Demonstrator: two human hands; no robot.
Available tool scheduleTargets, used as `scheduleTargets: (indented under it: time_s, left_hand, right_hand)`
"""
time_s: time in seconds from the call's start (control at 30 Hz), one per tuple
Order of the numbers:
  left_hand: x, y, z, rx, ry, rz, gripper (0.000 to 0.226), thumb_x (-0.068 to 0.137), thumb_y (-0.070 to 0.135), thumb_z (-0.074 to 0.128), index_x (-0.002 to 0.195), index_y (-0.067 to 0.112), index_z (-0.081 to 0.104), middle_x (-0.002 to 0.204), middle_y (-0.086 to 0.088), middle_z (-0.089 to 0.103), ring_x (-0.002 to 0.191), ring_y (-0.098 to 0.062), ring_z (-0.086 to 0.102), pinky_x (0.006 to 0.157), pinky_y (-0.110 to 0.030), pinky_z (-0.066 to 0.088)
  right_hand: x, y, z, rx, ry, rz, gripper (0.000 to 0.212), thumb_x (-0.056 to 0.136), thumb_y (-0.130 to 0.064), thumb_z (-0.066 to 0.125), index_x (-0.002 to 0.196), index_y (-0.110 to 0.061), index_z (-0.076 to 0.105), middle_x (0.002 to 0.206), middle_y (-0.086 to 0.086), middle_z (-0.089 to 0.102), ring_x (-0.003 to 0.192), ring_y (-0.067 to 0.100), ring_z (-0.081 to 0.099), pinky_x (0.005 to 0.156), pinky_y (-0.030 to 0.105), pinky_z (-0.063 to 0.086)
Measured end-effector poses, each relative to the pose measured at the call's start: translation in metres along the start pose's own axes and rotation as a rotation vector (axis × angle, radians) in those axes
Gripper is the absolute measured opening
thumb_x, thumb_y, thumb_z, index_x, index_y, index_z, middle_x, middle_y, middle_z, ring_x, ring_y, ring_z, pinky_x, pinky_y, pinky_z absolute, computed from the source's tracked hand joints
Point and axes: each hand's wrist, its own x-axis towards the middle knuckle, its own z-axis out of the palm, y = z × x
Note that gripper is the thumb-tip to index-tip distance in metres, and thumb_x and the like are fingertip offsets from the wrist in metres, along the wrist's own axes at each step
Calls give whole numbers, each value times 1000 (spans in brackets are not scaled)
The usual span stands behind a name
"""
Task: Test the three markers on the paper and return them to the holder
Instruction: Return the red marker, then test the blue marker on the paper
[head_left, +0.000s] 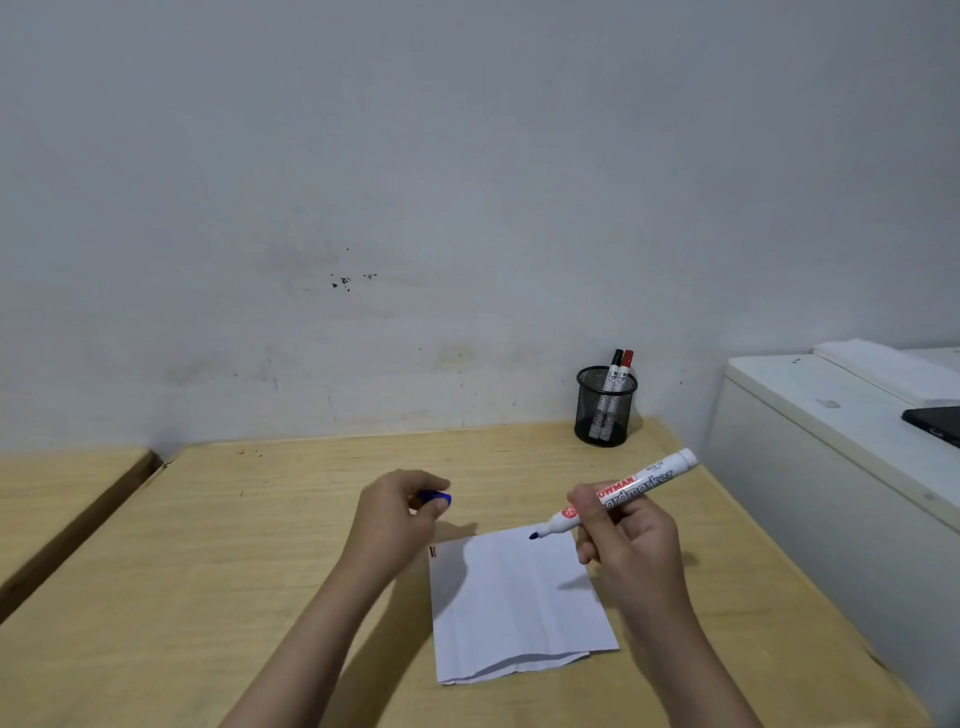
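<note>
So a white marker (623, 496) with its cap off is gripped in the right hand (628, 535), a bit right of centre in the lower half of the frame. It's held at a slant, with the dark tip pointed down-left and hovering right at the top edge of the paper (519, 608); whether the tip is actually touching can't be told. The back end sticks out up-right past the hand.

A blue cap (436, 498) is pinched in the left hand (400, 512), which is curled shut around it just left of centre, above the paper's upper left corner. A small red mark (432, 551) is seen at that corner.

The paper is laid flat on the wooden bench (234, 571), between the two forearms.

Further back, toward the right of the frame by the wall, a black mesh holder (605, 408) is parked on the bench, well apart from both hands. Two markers are stood in it, a black-capped marker (614, 366) and a red-capped marker (626, 366), side by side.
</note>
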Motion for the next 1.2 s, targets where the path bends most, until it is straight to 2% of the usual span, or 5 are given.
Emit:
scheduleTargets:
  time_s: [0.27,0.57,0.73,1.0,1.2]
  left_hand:
    - [51,-35,25,372,-230,-84,9,74,7,65,79,10,72,87,-6,72,74,-16,61,54,-17,43]
    - [34,-63,17,66,-135,-156,50,72,21,77,117,11,58,90,-2,62,80,-9,59,65,-12,41]
    - [6,-67,7,5,-57,-76,34,76,30,73,105,17,63,95,2,65,86,-5,60,77,-23,53]
    - [-17,-76,2,233,-155,152,53,45,63,77,86,33,60,88,16,55,86,-1,51,79,-33,45]
    - [-17,-80,3,166,-147,169,41,46,60,78,73,32,67,75,12,55,76,-6,52,69,-26,41]
  right_hand:
    - [4,12,1,-12,-13,-1,20,85,-18,64,74,-2,63,51,-4,64,45,9,43,45,16,40]
    - [7,22,12,1,-38,28,20,75,-16,74,69,0,65,46,-3,55,45,10,46,46,17,42]
    - [19,17,27,31,-67,36,22,75,-14,76,69,-1,59,47,1,54,42,13,48,46,22,44]
    - [47,56,85,-96,-245,249,23,82,-24,70,71,-8,57,52,6,60,38,15,49,38,24,42]
    - [46,94,84,-293,-124,195,36,77,-24,73,55,-11,48,54,9,60,43,14,55,42,24,42]
